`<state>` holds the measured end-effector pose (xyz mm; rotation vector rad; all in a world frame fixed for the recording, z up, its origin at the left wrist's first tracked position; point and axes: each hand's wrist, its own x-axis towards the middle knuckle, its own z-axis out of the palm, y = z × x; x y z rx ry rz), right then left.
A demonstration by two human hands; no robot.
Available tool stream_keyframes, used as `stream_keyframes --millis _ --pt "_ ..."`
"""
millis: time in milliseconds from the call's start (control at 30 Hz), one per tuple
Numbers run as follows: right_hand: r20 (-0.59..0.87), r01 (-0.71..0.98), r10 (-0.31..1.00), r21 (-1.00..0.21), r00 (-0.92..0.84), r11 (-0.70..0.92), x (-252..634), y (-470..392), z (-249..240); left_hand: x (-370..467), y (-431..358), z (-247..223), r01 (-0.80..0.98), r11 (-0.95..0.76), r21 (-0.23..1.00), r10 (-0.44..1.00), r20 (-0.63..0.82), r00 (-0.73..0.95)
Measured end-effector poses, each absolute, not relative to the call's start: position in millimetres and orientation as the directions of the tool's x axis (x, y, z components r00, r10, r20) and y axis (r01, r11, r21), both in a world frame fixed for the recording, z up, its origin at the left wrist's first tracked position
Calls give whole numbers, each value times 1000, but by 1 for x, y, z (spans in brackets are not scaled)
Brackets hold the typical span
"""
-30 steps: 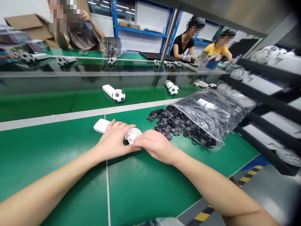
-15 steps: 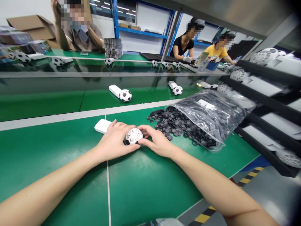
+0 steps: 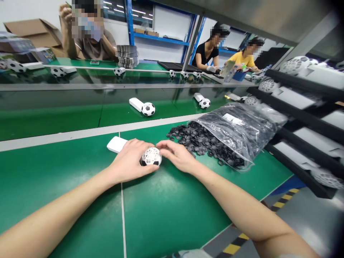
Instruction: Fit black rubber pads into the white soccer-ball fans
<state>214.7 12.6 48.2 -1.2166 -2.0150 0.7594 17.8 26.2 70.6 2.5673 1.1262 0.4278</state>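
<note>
My left hand (image 3: 133, 157) is closed round the ball-shaped head (image 3: 152, 156) of a white handheld device, which lies on the green table. The head looks like a soccer ball, with an open white lattice on top and black patches low on its side. Behind my left hand the white handle (image 3: 116, 144) sticks out to the left. At the ball's right edge is my right hand (image 3: 176, 156), its thumb and fingers bent close together; what lies between the fingertips is hidden. To its right, small black pieces (image 3: 202, 141) spill from a clear plastic bag (image 3: 244, 123).
Beyond the table edge, finished-looking soccer-ball devices (image 3: 148, 109) lie on a green conveyor belt (image 3: 67, 116). A black rack (image 3: 301, 165) with more white devices stands at the right. Several people sit across the line, by a stack of grey trays (image 3: 127, 56).
My right thumb has drawn back and up from the ball's front to its right edge. My left hand keeps its grip. The devices on the belt have shifted slightly right.
</note>
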Motion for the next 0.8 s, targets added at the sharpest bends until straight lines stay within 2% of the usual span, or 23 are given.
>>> stream_keyframes --millis 67,167,233,333,433,600,800 --pt "315 685 919 -617 -236 387 224 24 48 17 27 71 672 -634 383 760 147 633" --pt "367 890 923 -373 -117 262 238 39 44 14 30 72 661 -638 396 752 132 646" --pt "336 943 936 -264 -108 204 243 43 41 12 30 73 619 -664 420 710 95 697" --pt "274 961 951 -190 -143 199 243 43 40 10 26 75 603 -656 454 681 9 733" --pt "202 966 971 -196 -129 169 243 40 45 12 18 73 664 -564 490 750 -32 660" --pt "96 933 989 -333 -108 134 250 39 50 15 16 69 646 -533 547 752 -43 658" --pt "92 871 980 -448 -179 201 247 35 52 13 23 71 631 -524 572 752 -35 658"
